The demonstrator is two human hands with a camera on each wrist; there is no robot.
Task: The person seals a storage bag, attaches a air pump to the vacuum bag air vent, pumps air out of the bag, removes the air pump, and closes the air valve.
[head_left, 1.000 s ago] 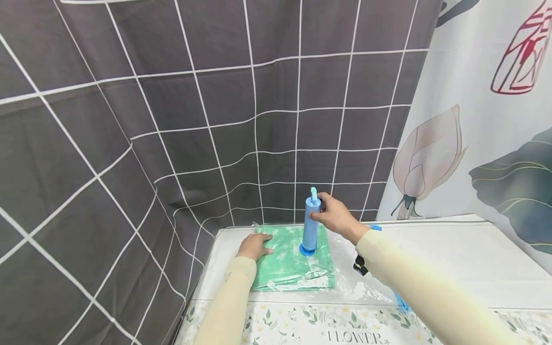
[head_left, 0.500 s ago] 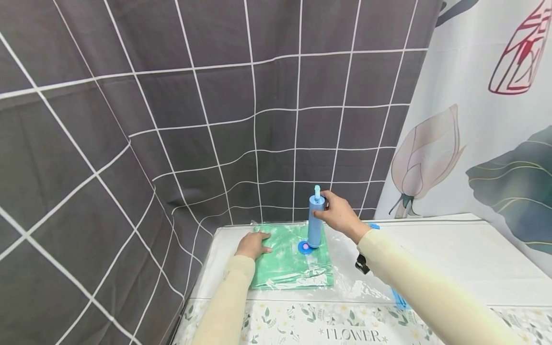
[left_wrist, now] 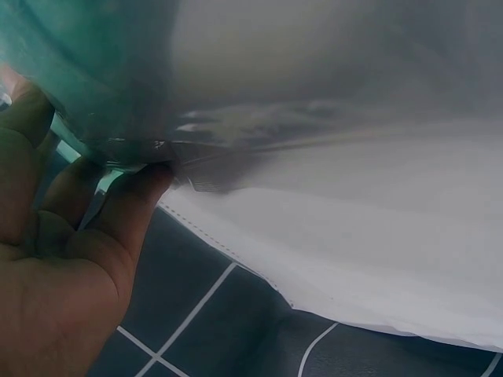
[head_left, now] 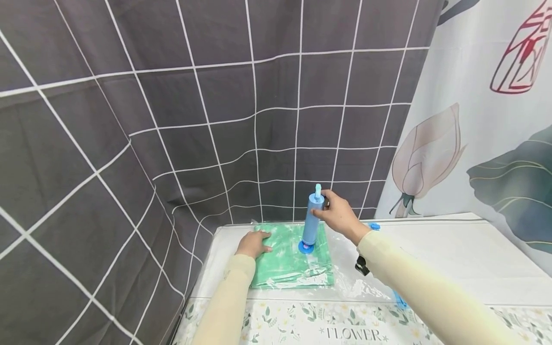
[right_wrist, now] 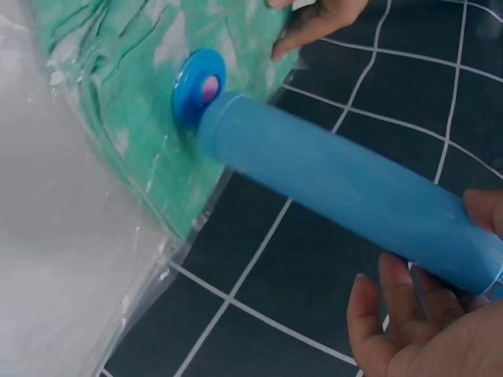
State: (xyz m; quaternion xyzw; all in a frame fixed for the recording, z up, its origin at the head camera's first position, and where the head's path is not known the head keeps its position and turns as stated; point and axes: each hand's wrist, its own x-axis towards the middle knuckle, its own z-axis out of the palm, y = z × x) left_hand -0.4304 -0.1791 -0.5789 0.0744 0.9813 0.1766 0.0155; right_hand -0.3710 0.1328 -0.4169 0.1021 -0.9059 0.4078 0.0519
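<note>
A blue hand pump (head_left: 311,220) is in my right hand (head_left: 339,213), gripped near its top between thumb and fingers, with its light handle end (head_left: 318,190) above. The pump tilts, and its lower end is right at the round blue valve (head_left: 305,248). The valve's pink centre (right_wrist: 210,89) shows beside that end in the right wrist view. The valve sits on a clear plastic vacuum storage bag (head_left: 353,282) around folded green fabric (head_left: 280,263). At the bag's left edge rests my left hand (head_left: 253,244), thumb and forefinger spread over the green part; its fingertips touch the edge in the left wrist view.
The bag lies on a white table (head_left: 435,258) with a floral front strip (head_left: 276,318). Blue pieces (head_left: 374,226) (head_left: 401,301) show along its right part. A dark gridded curtain (head_left: 276,129) hangs behind and to the left.
The pump's lower end has shifted right off the valve, uncovering the pink centre, then come back left to the valve with a tilt. My left hand stays in place on the bag.
</note>
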